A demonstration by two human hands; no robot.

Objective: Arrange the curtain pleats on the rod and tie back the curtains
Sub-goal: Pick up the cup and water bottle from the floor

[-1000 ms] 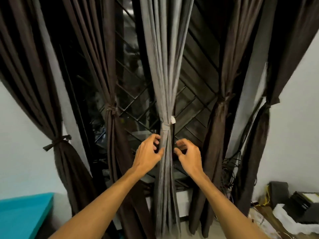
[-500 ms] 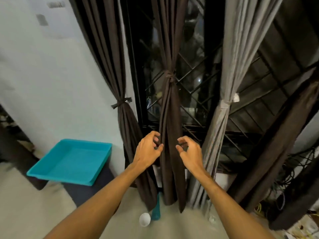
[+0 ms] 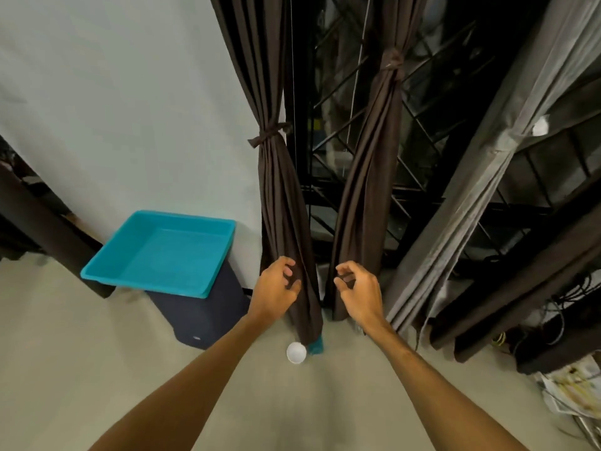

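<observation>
Two dark brown curtains hang at the centre of the frame, each gathered and tied: the left curtain (image 3: pixel 276 196) by a band (image 3: pixel 269 135), the middle curtain (image 3: pixel 369 177) by a knot (image 3: pixel 392 65) higher up. A grey curtain (image 3: pixel 481 170), also tied, slants across the right. In front of the brown curtains' lower ends, the left hand (image 3: pixel 274 291) and right hand (image 3: pixel 359 289) hover with fingers loosely curled, holding nothing. At lower left a teal tray (image 3: pixel 143 284) sits on a dark box (image 3: pixel 201 315). A white ball (image 3: pixel 296 352) lies on the floor (image 3: pixel 65 353).
</observation>
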